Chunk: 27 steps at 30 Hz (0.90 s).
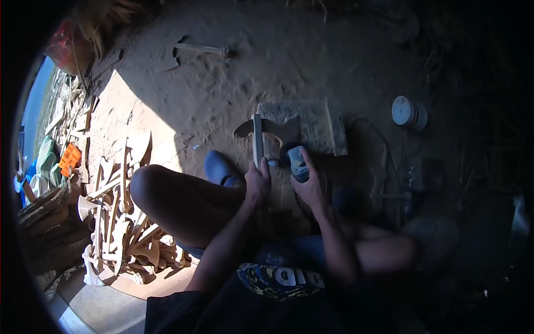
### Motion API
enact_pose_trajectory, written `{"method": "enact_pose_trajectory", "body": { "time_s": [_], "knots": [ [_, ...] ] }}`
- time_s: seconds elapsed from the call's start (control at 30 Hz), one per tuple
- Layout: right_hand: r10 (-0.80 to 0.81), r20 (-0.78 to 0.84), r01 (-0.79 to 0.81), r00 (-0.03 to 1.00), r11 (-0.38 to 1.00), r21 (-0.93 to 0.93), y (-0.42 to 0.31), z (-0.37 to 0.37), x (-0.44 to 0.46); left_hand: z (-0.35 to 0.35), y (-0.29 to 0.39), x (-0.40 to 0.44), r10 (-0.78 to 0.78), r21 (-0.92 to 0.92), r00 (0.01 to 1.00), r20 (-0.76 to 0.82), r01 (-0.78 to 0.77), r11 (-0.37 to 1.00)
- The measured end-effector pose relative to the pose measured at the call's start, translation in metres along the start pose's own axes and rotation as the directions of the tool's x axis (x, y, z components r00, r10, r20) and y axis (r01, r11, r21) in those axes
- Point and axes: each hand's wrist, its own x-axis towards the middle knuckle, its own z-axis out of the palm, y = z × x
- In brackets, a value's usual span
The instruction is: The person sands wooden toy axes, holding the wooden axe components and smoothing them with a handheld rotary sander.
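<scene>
My left hand (258,186) is wrapped round the pale wooden handle of an axe (257,139). The dark, curved axe head (281,130) points right and lies over the near edge of a flat block. In my right hand (311,186) is a grey-blue hand-held grinder (298,164). A round dark disc at its far end sits just below the blade. Whether disc and blade touch, I cannot tell.
On the dirt floor beyond lies another axe (200,48). The worn block (317,125) is in front of me. Many pale wooden axe-shaped pieces (119,222) are heaped at left. A white tub (409,112) stands at right; a cord (384,142) curves near it.
</scene>
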Motion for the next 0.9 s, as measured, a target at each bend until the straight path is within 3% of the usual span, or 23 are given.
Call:
{"method": "enact_pose_trajectory", "body": {
  "time_s": [0.17,0.37,0.47,0.7,0.8,0.83,0.9],
  "knots": [
    [0.106,0.024,-0.106,0.994,0.994,-0.008,0.003,-0.002,-0.009,0.002,-0.005,0.005,-0.037,-0.006,0.999,0.025,0.037,0.999],
    [0.093,0.055,-0.102,0.994,0.975,0.197,0.014,-0.012,-0.018,0.003,-0.008,0.005,-0.024,-0.037,1.000,0.016,0.024,0.999],
    [0.119,-0.018,-0.109,0.993,0.954,0.279,0.017,-0.026,-0.019,0.001,-0.003,0.003,-0.049,-0.057,0.998,0.036,0.051,0.997],
    [0.060,-0.176,-0.028,0.983,0.983,0.181,0.016,-0.035,-0.003,0.000,-0.003,0.004,-0.049,-0.009,0.998,0.041,0.049,0.999],
    [0.012,-0.149,0.011,0.989,0.988,0.156,0.000,-0.029,0.005,0.000,-0.004,0.002,-0.017,-0.001,0.999,0.029,0.017,1.000],
    [0.061,-0.070,-0.044,0.996,0.974,0.222,-0.004,-0.025,0.010,0.000,-0.004,0.002,-0.012,0.006,0.999,0.029,0.012,1.000],
    [-0.075,-0.145,0.113,0.987,0.953,0.280,0.001,-0.001,0.023,0.000,-0.005,0.003,-0.024,0.014,0.999,0.036,0.024,1.000]
  ]
}}
